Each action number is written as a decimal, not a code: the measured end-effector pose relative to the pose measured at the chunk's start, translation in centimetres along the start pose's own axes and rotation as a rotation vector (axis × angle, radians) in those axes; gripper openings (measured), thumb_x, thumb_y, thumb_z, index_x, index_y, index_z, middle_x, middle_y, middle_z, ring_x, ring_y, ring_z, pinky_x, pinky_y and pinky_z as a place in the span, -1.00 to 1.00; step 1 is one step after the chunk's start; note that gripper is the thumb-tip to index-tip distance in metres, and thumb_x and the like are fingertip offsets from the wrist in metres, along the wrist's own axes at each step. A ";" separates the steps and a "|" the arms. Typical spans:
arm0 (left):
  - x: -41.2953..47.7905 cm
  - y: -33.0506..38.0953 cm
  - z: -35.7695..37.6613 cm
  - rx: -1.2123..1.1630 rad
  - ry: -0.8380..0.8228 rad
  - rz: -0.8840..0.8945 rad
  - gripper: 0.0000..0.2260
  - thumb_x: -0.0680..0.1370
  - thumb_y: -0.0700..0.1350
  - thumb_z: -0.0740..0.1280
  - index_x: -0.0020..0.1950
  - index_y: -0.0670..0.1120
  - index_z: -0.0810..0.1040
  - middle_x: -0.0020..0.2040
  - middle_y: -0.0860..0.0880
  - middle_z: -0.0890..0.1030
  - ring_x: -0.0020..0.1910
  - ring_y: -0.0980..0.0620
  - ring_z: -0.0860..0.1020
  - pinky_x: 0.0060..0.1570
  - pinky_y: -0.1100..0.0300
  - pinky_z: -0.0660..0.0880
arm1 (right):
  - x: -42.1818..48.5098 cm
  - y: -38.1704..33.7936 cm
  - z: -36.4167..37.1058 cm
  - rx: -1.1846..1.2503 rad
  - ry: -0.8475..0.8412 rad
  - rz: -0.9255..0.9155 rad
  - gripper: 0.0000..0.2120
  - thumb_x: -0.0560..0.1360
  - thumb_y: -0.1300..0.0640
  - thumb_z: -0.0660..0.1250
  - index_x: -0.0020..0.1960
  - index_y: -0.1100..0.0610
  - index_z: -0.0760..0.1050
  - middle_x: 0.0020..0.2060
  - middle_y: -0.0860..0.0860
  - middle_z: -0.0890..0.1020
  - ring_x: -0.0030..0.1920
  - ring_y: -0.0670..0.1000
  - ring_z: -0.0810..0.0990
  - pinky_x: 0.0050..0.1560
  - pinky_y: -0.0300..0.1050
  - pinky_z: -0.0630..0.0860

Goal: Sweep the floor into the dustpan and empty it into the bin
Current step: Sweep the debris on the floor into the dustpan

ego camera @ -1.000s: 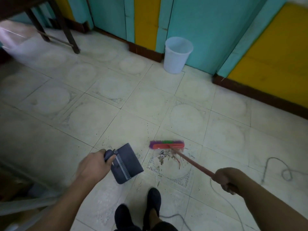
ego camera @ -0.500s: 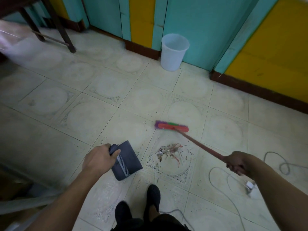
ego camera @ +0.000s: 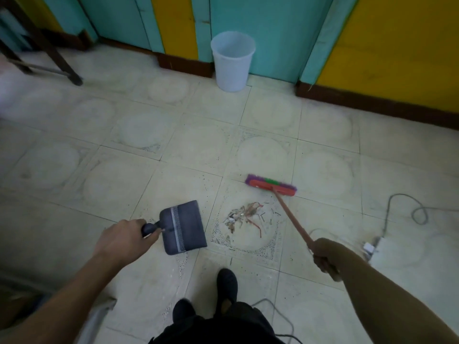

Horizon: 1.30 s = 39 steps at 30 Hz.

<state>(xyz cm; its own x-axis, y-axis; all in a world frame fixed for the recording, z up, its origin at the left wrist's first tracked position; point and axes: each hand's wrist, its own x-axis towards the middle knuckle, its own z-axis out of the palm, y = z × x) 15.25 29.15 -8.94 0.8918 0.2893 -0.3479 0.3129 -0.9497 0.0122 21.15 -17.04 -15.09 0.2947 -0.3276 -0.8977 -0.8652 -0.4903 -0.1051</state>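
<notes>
My left hand (ego camera: 121, 240) grips the handle of a dark blue dustpan (ego camera: 183, 227), which lies low over the tiled floor with its mouth facing right. A small heap of debris (ego camera: 244, 216) lies on the tile just right of the dustpan. My right hand (ego camera: 324, 256) holds the red stick of a broom (ego camera: 290, 217). Its red, purple and green head (ego camera: 270, 187) rests on the floor just beyond the heap. A white plastic bin (ego camera: 233, 60) stands upright against the teal wall, straight ahead.
A grey cable (ego camera: 407, 209) and a white plug box (ego camera: 370, 248) lie on the floor at the right. Dark table legs (ego camera: 59, 60) stand at the far left. My black shoes (ego camera: 224, 284) are at the bottom centre.
The broom head has moved away from me, from over the debris to the far side of it, leaving the heap uncovered. The dustpan has turned so its mouth faces the heap.
</notes>
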 end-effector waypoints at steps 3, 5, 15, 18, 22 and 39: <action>0.8 1.2 -0.1 0.037 0.034 0.046 -0.62 0.49 0.31 0.22 -0.22 0.01 0.50 -0.18 -0.10 0.66 -0.17 -0.13 0.61 -0.29 0.18 0.42 | 0.9 1.4 -0.3 0.077 -0.014 -0.057 -0.74 0.62 0.12 0.14 -0.20 0.24 0.33 -0.65 0.02 0.34 -0.68 -0.07 0.24 -0.58 -0.32 0.22; 1.5 1.6 -0.3 0.053 0.045 0.075 -0.57 0.49 0.34 0.20 -0.20 -0.01 0.54 -0.20 -0.08 0.65 -0.20 -0.10 0.59 -0.29 0.18 0.41 | 1.2 2.0 -0.8 0.100 0.006 -0.074 -0.69 0.62 0.12 0.17 -0.26 0.23 0.32 -0.66 0.04 0.34 -0.70 -0.08 0.25 -0.58 -0.34 0.24; 3.9 1.8 -1.5 0.097 0.016 0.163 -0.60 0.51 0.34 0.14 -0.12 0.07 0.58 -0.20 -0.01 0.61 -0.24 -0.04 0.49 -0.25 0.18 0.39 | 2.4 2.2 1.3 0.088 0.073 -0.020 -0.70 0.61 0.07 0.12 -0.14 0.30 0.37 -0.49 0.10 0.41 -0.54 -0.02 0.31 -0.51 -0.26 0.28; 4.7 1.1 -1.6 0.100 0.008 0.190 -0.59 0.52 0.33 0.12 -0.13 0.07 0.59 -0.28 0.03 0.52 -0.25 -0.02 0.49 -0.26 0.19 0.40 | 2.0 0.5 4.6 0.017 -0.019 0.034 -0.74 0.59 0.15 0.07 -0.11 0.33 0.38 -0.55 0.11 0.41 -0.55 0.00 0.32 -0.46 -0.18 0.28; 6.5 -0.8 -2.2 0.098 0.015 0.236 -0.60 0.53 0.30 0.11 -0.12 0.07 0.59 -0.29 0.03 0.52 -0.27 -0.02 0.51 -0.29 0.20 0.42 | -0.3 -0.9 8.6 0.047 -0.105 0.041 -0.76 0.60 0.18 0.03 -0.10 0.32 0.35 -0.58 0.07 0.37 -0.61 -0.01 0.30 -0.53 -0.22 0.30; 8.9 -9.6 -1.4 -0.016 0.009 0.384 -0.58 0.54 0.28 0.14 -0.29 -0.01 0.48 -0.39 0.03 0.50 -0.40 0.01 0.49 -0.44 0.21 0.35 | -12.9 3.4 22.5 0.303 0.135 0.082 -0.63 0.60 0.00 0.19 -0.24 0.25 0.40 -0.57 0.04 0.38 -0.63 -0.06 0.26 -0.58 -0.29 0.24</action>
<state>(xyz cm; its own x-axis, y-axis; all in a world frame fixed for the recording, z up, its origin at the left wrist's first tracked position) 20.68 41.04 -10.82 0.9479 -0.0862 -0.3066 -0.0397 -0.9872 0.1547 5.24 3.71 -13.53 0.2525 -0.4702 -0.8457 -0.9635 -0.2025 -0.1751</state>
